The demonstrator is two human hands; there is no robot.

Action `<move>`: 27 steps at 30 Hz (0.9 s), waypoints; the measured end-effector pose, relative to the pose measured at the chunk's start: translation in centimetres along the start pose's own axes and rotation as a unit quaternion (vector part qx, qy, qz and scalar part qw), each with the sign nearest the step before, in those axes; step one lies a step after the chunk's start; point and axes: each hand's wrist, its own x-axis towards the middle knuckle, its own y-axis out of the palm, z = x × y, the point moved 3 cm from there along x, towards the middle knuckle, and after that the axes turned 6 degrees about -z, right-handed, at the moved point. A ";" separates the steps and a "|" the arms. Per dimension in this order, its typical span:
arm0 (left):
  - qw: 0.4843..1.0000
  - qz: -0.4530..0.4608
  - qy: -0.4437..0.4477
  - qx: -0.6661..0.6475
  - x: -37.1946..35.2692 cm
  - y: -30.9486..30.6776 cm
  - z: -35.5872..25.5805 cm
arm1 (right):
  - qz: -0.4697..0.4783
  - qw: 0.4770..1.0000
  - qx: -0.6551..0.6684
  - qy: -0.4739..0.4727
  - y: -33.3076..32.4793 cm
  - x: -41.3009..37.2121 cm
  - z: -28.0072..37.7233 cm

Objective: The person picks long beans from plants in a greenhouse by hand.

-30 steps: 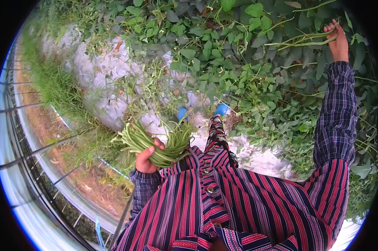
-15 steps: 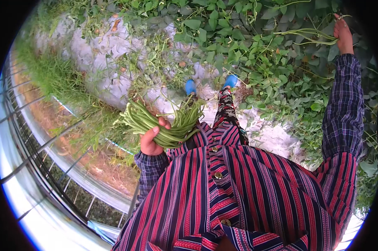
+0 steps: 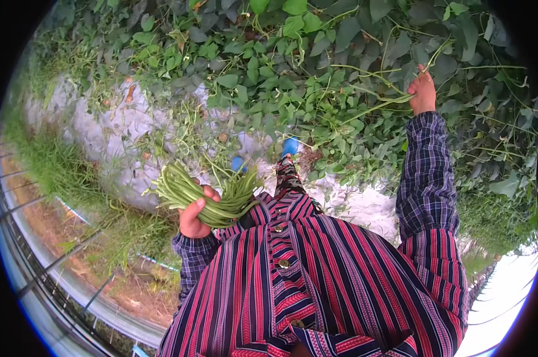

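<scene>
A thick, folded bundle of long green beans fills my left hand, whose thumb and fingers wrap round its middle in front of my body. My right hand reaches out to the upper right among the vines, closed round a few long beans. These trail from the fist toward the left, over the leaves. A thin green stem rises just above the right fingertips.
Dense leafy vines spread across the top and right. Pale ground cover with dry debris lies to the left, beside tall grass. My blue shoes stand on the pale strip. A curved structure with bars is at lower left.
My right hand has shifted left and down in view, still holding its few beans. The view has turned, showing more vines at the top. My left hand keeps the bundle.
</scene>
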 end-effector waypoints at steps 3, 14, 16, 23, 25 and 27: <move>0.999 0.035 -0.006 -0.014 -0.2 0.3 -0.4 | -0.091 0.985 0.143 -0.025 -5.3 -0.2 -0.1; 0.994 0.103 -0.003 -0.020 0.2 0.3 -0.7 | -0.390 0.889 0.135 -0.201 -32.7 -3.7 -9.7; 0.992 0.122 -0.007 -0.018 0.5 0.7 -1.3 | -0.400 0.837 0.373 -0.027 -32.4 -9.2 -11.0; 0.972 0.215 -0.094 0.014 2.6 4.3 -1.3 | -0.334 0.886 0.313 -0.071 -31.5 -24.2 -8.7; 0.962 0.248 -0.104 0.045 3.5 4.7 -0.6 | -0.330 0.894 0.292 -0.085 -32.3 -26.2 -7.7; 0.961 0.234 -0.139 0.043 4.1 5.4 0.2 | -0.266 0.904 0.319 -0.101 -33.4 -28.0 -6.6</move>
